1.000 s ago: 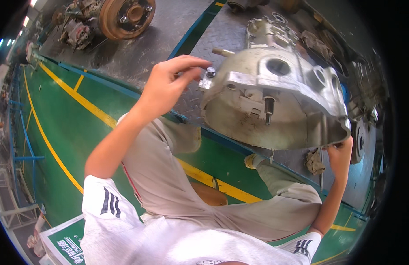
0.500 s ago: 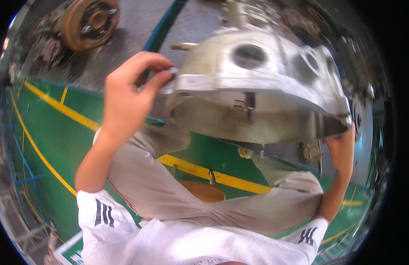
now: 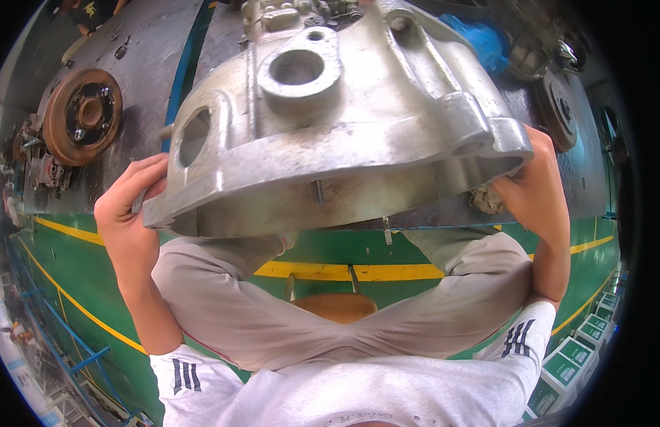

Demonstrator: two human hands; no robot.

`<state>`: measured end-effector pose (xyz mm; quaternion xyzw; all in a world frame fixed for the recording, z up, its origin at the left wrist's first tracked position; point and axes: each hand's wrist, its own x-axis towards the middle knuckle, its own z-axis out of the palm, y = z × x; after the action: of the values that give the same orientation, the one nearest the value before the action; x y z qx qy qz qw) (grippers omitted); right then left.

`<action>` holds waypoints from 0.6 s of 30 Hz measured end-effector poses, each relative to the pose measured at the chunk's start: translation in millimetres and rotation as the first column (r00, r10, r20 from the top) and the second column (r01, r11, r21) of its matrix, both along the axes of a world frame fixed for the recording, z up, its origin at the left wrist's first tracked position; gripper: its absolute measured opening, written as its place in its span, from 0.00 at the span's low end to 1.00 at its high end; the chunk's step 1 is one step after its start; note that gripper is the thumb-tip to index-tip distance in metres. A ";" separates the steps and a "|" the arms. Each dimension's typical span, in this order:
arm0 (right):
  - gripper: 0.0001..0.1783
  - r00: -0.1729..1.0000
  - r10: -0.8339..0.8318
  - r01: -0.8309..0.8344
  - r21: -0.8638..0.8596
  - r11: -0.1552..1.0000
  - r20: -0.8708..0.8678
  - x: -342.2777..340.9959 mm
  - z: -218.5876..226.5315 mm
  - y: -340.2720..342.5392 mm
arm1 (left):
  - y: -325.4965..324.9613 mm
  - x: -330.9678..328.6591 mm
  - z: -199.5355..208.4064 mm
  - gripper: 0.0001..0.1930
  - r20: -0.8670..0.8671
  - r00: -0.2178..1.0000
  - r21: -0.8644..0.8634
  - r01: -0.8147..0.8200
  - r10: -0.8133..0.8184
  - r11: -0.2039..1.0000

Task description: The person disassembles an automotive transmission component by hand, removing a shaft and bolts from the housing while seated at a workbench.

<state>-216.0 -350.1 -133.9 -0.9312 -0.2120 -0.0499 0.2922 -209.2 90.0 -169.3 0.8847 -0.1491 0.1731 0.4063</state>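
Observation:
A large silver-grey gearbox bell housing (image 3: 330, 153) fills the upper middle of the view, its wide open mouth turned toward me. Round and oval holes pierce its wall, and a thin metal shaft (image 3: 318, 192) shows inside the mouth. My left hand (image 3: 131, 199) is closed on the left end of the flange, its fingertips partly hidden behind the metal. At the opposite end, my right hand (image 3: 536, 181) grips the flange corner, thumb beneath and fingers mostly out of sight. A small grey patch shows by my left palm; I cannot make out what it is.
A rusty brake drum (image 3: 81, 117) stands on the dark metal workbench (image 3: 148, 78) at the left. Blue material (image 3: 479, 43) and a grey disc (image 3: 556, 110) lie at the right. Below are a wooden stool (image 3: 335, 307) and green floor with yellow lines; boxes (image 3: 572, 356) stand lower right.
The housing has turned and appears closer and further left. My left hand has gone from a pinch beside it to a grip on its flange. The right hand remains at its right end.

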 end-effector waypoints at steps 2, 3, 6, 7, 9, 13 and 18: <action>0.23 0.995 0.078 -0.076 -0.033 0.997 0.065 0.4 -0.1 0.0 | 1.6 1.7 -2.7 0.11 0.051 0.998 0.020 0.034 -0.035 0.999; 0.23 0.995 0.073 -0.071 -0.029 0.997 0.068 0.4 0.4 1.9 | 2.5 2.6 -2.4 0.11 0.010 1.000 0.003 0.020 -0.020 1.000; 0.22 0.999 0.010 -0.011 0.044 0.999 0.037 0.1 -0.2 4.8 | 10.2 7.2 -7.2 0.10 -0.081 0.997 -0.036 -0.013 0.010 0.999; 0.21 0.998 0.018 -0.019 0.022 1.000 0.065 -0.1 -5.0 3.1 | 11.8 9.0 -8.2 0.10 -0.134 0.991 -0.061 -0.035 0.026 0.998; 0.19 0.996 0.024 -0.022 -0.015 1.000 0.087 -1.2 -8.8 0.9 | 6.7 9.1 -6.5 0.11 -0.092 0.996 -0.064 -0.005 -0.001 0.998; 0.19 0.999 0.031 -0.032 0.034 0.999 0.025 -0.3 -0.6 4.9 | -1.5 4.5 -3.0 0.12 0.077 0.996 0.086 0.034 -0.040 0.996; 0.19 0.995 0.058 -0.054 -0.045 0.998 0.079 3.2 -2.3 -3.3 | 5.0 4.0 -1.1 0.15 -0.005 1.000 0.093 0.016 -0.015 0.996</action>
<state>-212.8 -353.4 -136.3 -0.9282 -0.2505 -0.0745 0.2647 -205.2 95.0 -170.4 0.9019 -0.1628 0.1608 0.3664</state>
